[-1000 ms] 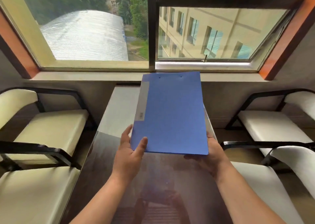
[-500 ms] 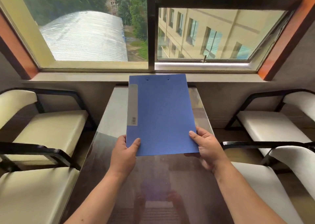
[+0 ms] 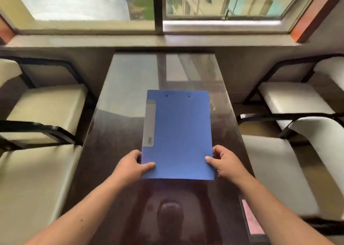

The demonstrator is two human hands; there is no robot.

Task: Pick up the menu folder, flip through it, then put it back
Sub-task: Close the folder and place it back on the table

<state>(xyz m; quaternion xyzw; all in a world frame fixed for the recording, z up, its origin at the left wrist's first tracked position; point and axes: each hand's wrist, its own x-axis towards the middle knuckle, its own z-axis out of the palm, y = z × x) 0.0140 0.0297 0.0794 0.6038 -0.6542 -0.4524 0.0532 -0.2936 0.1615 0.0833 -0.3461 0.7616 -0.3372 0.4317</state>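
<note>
The closed blue menu folder (image 3: 178, 134) has a pale label strip along its left spine and two rivets near its far edge. It is low over the dark glossy table (image 3: 119, 133), flat or nearly flat; I cannot tell whether it touches the top. My left hand (image 3: 131, 165) grips its near left corner, thumb on the cover. My right hand (image 3: 226, 161) grips the near right edge, thumb on top.
Cream-cushioned chairs with black frames flank the table, two on the left (image 3: 46, 110) and two on the right (image 3: 294, 99). A window sill (image 3: 167, 39) runs along the table's far end below a large window. A pink card (image 3: 251, 218) lies at the table's near right edge.
The folder has come down from a raised, tilted position to low over the table and closer to me. Both hands stayed on its near corners. The view has tipped downward.
</note>
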